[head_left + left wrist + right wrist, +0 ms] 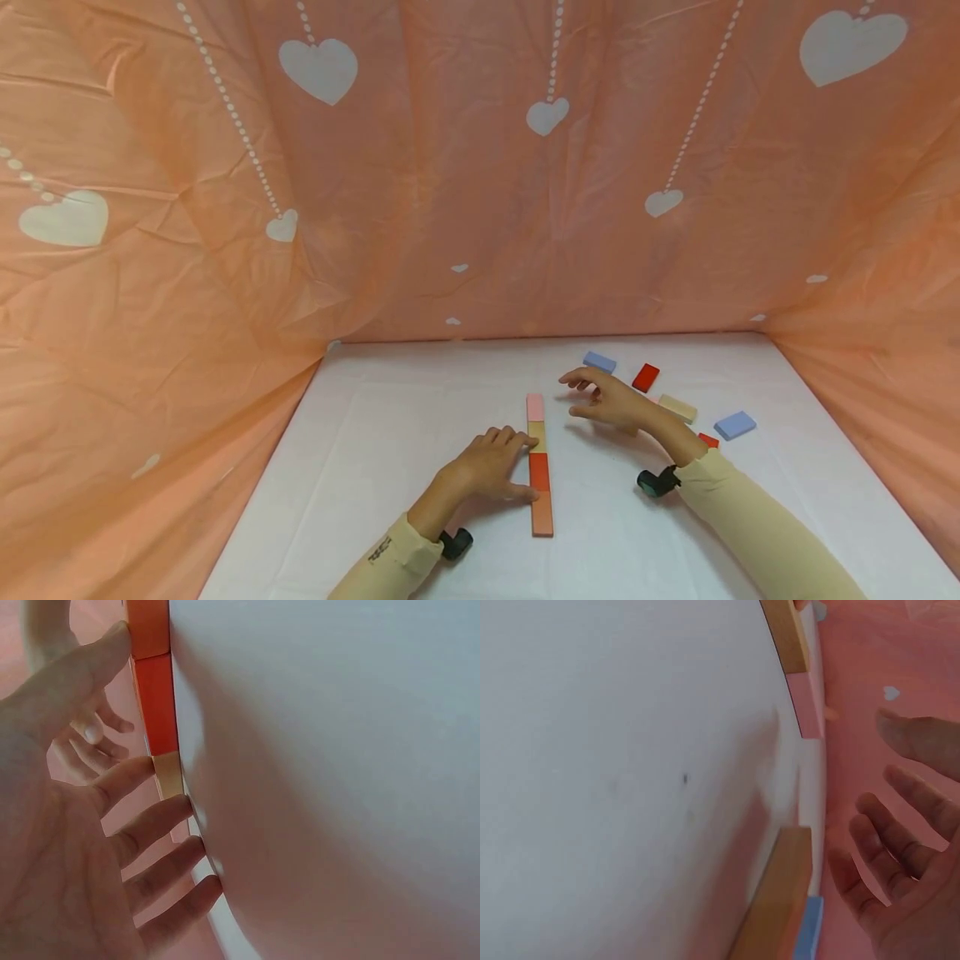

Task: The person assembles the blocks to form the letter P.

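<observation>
A straight row of flat blocks lies on the table: a pink block (535,407) at the far end, a tan block (537,437), a red block (539,472) and an orange block (542,515) nearest me. My left hand (491,464) rests from the left against this row, fingers spread. Its index fingertip touches the tan block and its thumb tip the orange one, beside the red joint, as the left wrist view also shows. Right of the row, my right hand (611,404) hovers above the table with loosely bent fingers, holding nothing.
Around and behind my right hand lie loose blocks: a blue block (600,362), a dark red block (646,377), a pale yellow block (678,408), another blue block (735,425) and a partly hidden red block (708,440). A peach curtain (480,183) hangs behind the white table (360,433).
</observation>
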### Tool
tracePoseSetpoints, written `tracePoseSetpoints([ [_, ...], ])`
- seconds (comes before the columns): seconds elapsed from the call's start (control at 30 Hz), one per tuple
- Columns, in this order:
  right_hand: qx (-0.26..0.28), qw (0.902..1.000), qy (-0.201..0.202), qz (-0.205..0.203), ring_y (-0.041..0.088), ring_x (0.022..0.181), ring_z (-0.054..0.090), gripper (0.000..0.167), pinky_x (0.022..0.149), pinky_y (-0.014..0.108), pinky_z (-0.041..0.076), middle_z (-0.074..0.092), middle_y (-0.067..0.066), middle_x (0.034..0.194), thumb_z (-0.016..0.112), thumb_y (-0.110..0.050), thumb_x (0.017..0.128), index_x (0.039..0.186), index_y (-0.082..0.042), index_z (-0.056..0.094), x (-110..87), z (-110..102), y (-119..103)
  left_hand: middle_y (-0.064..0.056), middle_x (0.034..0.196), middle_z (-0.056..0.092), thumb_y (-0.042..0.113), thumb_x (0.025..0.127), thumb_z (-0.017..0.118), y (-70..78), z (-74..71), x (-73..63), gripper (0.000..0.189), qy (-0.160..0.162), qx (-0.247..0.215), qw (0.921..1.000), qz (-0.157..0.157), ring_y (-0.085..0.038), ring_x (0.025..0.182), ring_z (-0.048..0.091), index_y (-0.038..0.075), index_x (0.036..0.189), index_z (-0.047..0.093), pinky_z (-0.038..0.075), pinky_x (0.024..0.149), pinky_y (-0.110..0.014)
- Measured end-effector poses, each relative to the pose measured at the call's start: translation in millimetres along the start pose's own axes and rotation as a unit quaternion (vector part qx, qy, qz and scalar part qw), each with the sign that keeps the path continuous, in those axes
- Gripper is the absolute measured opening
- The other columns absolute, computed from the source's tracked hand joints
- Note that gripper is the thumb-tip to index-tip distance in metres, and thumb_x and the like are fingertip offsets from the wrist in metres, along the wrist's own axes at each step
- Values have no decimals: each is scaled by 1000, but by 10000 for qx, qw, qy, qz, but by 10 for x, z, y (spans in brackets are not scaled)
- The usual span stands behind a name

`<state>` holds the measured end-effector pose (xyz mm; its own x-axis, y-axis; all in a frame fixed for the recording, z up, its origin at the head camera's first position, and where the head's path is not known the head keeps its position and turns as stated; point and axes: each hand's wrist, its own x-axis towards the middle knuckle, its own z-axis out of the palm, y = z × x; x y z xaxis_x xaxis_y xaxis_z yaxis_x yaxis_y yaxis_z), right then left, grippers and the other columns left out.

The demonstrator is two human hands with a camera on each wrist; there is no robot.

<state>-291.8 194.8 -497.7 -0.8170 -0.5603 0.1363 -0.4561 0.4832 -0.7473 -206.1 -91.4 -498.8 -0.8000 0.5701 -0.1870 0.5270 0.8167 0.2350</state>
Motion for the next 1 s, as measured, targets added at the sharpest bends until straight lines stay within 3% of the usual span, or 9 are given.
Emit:
tracePoseSetpoints([
  [0.27,-242,9988,404,-168,41,119,57,51,96,46,51,63,25,135,80,-6,96,142,2,60,-243,-79,53,-4,146,55,59,90,82,17,-23,-23,83,-12,14,10000,-18,-26,136,51,21,157,50,45,115,-43],
  [0.43,-400,9975,527,-246,41,116,58,51,95,50,53,62,24,130,83,-7,94,139,2,62,-385,-116,90,-5,147,55,58,90,82,21,-19,-32,82,-3,-5,10000,-1,-27,135,51,21,157,50,45,115,-43],
  [0.77,-601,9974,398,5,38,117,59,54,100,55,53,57,19,135,85,-14,93,140,-3,61,-552,-157,125,-6,147,54,58,90,82,5,-2,-28,83,-32,-89,9999,-45,-27,136,50,21,157,49,44,116,-44],
  [1.0,-448,9982,278,289,44,123,57,54,104,64,50,52,24,137,84,-16,95,142,-5,59,-584,-160,118,-6,147,54,58,91,82,19,-18,-27,84,-37,-37,10000,-63,-28,137,50,21,158,49,44,117,-45],
])
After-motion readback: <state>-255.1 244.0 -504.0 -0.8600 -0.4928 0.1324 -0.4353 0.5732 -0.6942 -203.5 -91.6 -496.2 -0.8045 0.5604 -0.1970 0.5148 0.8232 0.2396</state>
